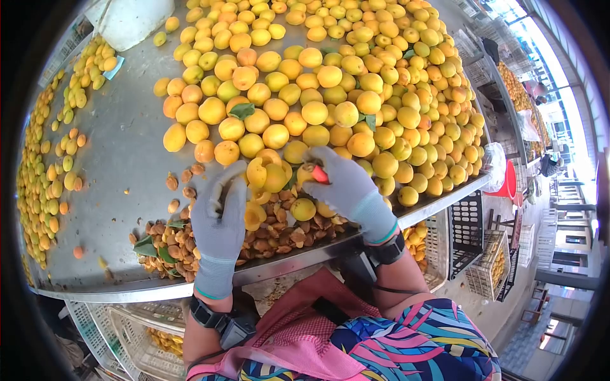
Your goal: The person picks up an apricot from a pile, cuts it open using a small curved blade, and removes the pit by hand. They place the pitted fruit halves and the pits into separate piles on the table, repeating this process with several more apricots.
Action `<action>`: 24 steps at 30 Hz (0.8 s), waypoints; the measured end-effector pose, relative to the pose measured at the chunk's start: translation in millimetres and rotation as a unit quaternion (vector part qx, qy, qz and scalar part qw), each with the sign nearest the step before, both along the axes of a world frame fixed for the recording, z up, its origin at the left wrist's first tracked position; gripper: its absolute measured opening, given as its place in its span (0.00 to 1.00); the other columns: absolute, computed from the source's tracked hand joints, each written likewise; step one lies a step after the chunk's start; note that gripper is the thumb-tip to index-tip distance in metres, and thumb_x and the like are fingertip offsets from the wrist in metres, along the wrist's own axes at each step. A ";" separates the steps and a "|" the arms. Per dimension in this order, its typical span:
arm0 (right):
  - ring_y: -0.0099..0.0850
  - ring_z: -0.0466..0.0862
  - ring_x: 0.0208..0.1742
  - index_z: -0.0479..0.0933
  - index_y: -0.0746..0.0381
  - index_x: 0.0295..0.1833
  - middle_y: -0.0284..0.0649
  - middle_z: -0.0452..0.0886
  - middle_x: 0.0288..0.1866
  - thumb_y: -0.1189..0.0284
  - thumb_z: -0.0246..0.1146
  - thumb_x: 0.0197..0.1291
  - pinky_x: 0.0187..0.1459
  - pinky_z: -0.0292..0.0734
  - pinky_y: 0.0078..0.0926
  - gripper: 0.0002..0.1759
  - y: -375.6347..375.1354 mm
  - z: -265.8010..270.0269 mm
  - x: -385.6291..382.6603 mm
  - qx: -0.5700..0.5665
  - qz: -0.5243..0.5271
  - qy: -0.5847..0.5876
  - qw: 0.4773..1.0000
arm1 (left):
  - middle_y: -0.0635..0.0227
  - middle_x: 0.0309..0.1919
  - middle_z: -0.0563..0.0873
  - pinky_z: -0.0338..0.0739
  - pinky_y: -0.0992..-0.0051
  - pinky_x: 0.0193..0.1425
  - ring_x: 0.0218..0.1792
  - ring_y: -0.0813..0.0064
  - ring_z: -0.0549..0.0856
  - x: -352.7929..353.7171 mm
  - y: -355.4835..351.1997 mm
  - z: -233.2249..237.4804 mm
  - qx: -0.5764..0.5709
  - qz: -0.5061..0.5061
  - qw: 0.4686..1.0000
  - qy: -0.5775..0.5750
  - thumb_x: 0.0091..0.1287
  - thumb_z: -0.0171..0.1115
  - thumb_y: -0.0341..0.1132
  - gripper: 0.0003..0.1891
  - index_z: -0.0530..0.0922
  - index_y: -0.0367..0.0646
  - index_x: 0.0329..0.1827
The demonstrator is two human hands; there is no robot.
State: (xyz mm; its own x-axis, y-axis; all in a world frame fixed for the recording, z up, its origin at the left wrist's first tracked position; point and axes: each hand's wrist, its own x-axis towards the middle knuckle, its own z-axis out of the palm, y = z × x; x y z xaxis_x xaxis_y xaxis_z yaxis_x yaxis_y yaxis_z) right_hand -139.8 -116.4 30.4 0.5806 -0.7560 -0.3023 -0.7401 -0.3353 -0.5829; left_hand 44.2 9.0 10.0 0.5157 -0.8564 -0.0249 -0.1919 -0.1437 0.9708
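The right hand [346,187], in a grey glove, is clenched around a red-handled tool [319,174]; only the red handle shows between the fingers, and its working end is hidden. The tool's tip meets a small apricot [305,171] held against the same fingertips.

The left hand [219,216], also gloved, has its fingers curled with its back to the camera. Its fingertips touch a split apricot [257,173], but I cannot tell whether they grip it or only rest against it. An opened half [254,216] lies just beside this hand.

Both hands work near the front edge of the metal table [121,146]. Under and between them, along that front edge, lies a heap of brown pits [270,238] with a few green leaves [147,246] mixed in at its left end.

Beyond the hands, a large pile of apricots [330,76] covers the far and right parts of the table up to its right edge. A row of smaller apricots [47,159] runs along the left edge. A white tub [130,19] stands at the far left corner. Plastic crates [467,228] sit below the table's right side.
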 end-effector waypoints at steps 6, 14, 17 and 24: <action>0.42 0.82 0.53 0.63 0.57 0.70 0.48 0.81 0.53 0.62 0.72 0.51 0.52 0.76 0.33 0.41 14.4 11.0 9.1 0.045 0.016 -0.260 0.964 | 0.69 0.50 0.81 0.78 0.82 0.47 0.45 0.84 0.79 -18.7 -0.6 3.8 -0.027 -0.115 0.950 0.290 0.69 0.63 0.38 0.27 0.67 0.39 0.69; 0.21 0.82 0.30 0.62 0.64 0.70 0.37 0.82 0.46 0.65 0.59 0.68 0.31 0.76 0.18 0.29 32.4 7.6 9.6 0.258 -0.065 -0.465 0.844 | 0.61 0.60 0.77 0.79 0.68 0.57 0.54 0.72 0.81 -26.3 0.8 2.3 -0.070 -0.091 0.865 0.488 0.70 0.61 0.39 0.30 0.62 0.41 0.73; 0.12 0.75 0.24 0.62 0.64 0.70 0.32 0.80 0.37 0.63 0.53 0.73 0.24 0.69 0.12 0.26 40.6 24.3 5.3 0.272 -0.161 -0.463 0.828 | 0.61 0.62 0.75 0.74 0.63 0.64 0.58 0.69 0.79 -21.3 0.0 2.1 -0.126 -0.140 0.773 0.606 0.72 0.57 0.40 0.30 0.60 0.42 0.74; 0.39 0.83 0.43 0.53 0.72 0.73 0.51 0.80 0.49 0.65 0.52 0.73 0.46 0.76 0.26 0.32 60.3 15.7 6.4 0.131 -0.037 -0.363 0.922 | 0.64 0.64 0.74 0.69 0.61 0.68 0.63 0.69 0.75 -28.6 -2.7 -4.9 -0.148 -0.097 0.771 0.611 0.73 0.56 0.42 0.30 0.59 0.43 0.74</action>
State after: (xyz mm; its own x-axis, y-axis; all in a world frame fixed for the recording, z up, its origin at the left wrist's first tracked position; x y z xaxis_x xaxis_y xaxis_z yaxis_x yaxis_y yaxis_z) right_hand -133.4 -56.1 46.1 0.6509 -0.7585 -0.0327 -0.1396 -0.0771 -0.9872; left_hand 15.7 6.3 5.1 0.1236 -0.9759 -0.1798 0.9029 0.0354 0.4283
